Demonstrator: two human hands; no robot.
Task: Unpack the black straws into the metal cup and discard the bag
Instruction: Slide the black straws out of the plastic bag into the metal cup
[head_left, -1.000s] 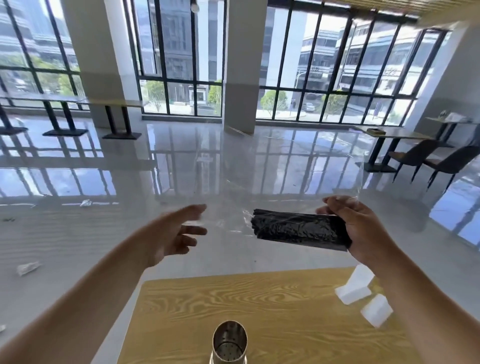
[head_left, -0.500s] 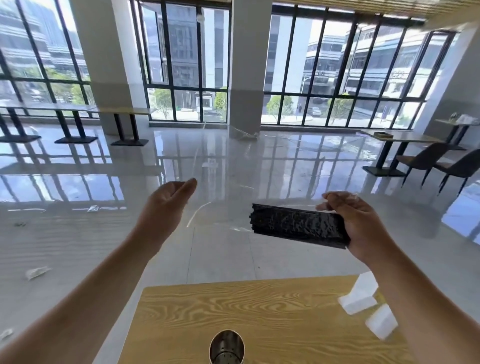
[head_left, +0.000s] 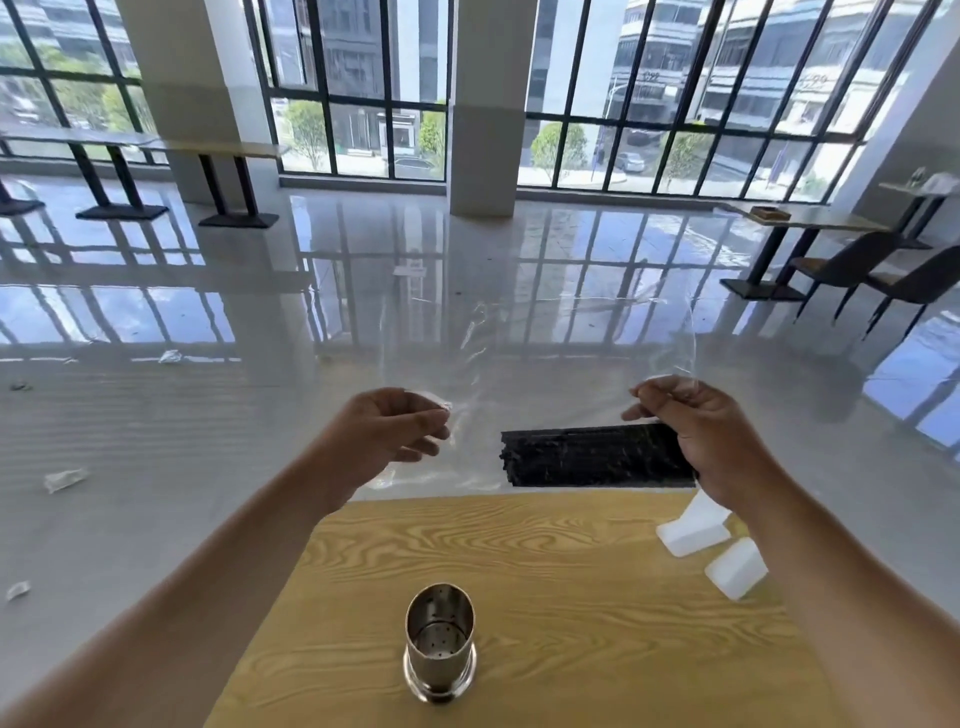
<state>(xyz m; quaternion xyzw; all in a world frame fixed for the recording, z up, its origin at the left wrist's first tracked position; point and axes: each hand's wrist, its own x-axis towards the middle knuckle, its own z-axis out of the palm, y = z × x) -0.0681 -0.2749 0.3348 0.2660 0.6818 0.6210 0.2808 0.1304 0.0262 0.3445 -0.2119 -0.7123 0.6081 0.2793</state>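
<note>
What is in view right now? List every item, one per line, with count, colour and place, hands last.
black straws: one bundle, black, lying sideways inside the bag, held up beyond the table's far edge
bag: one, clear plastic, stretched between both hands
metal cup: one, silver, perforated, upright on the near table, empty
table: one, light wood grain, below the hands
white blocks: two, white, on the table's right side
scraps on floor: several, clear or whitish, left floor
chairs: two, dark, far right by another table
left hand: one, pinching the bag's left end
right hand: one, gripping the bag and straws' right end
</note>
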